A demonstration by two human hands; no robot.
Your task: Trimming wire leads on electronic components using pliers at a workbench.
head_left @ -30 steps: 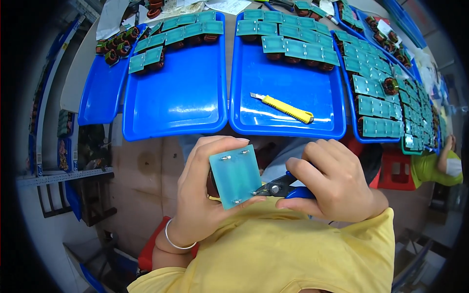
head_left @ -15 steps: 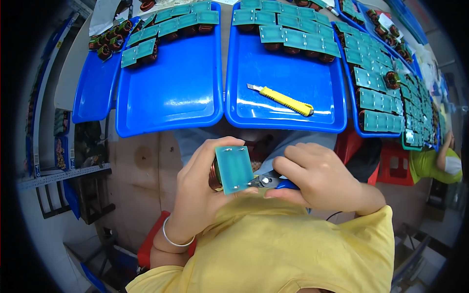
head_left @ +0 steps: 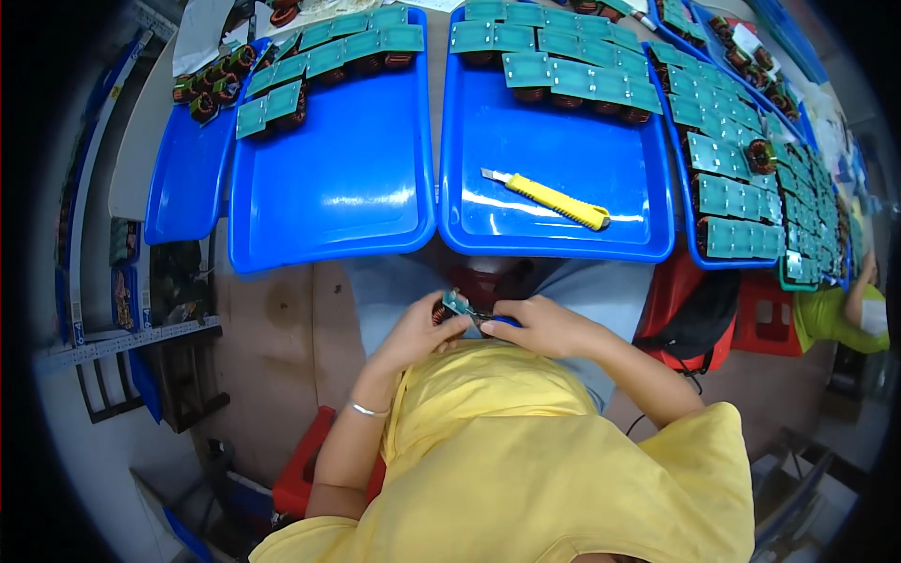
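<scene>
Low in front of my lap, my left hand (head_left: 419, 335) grips a copper-wound coil with a small green circuit board (head_left: 456, 302) on it. The board is tilted, so most of its face is turned out of sight. My right hand (head_left: 549, 328) is closed round dark side cutters with blue handles (head_left: 508, 320). Their jaws reach to the lower edge of the board; whether they touch a pin cannot be made out. Beyond my hands, a yellow utility knife (head_left: 557, 201) with its blade out lies in a blue tray (head_left: 554, 246).
Another blue tray (head_left: 328, 258) stands to the left, with several board-topped coils at its far end. Bare coils (head_left: 221, 80) sit far left. On the right, a blue tray (head_left: 737, 264) holds rows of green boards (head_left: 741, 238). Red stools (head_left: 765, 314) and another person's sleeve (head_left: 826, 319) are beyond.
Both hands have moved down and away from my face, closer to my lap, with the coil and cutters. The board has tipped from facing up to a steep angle.
</scene>
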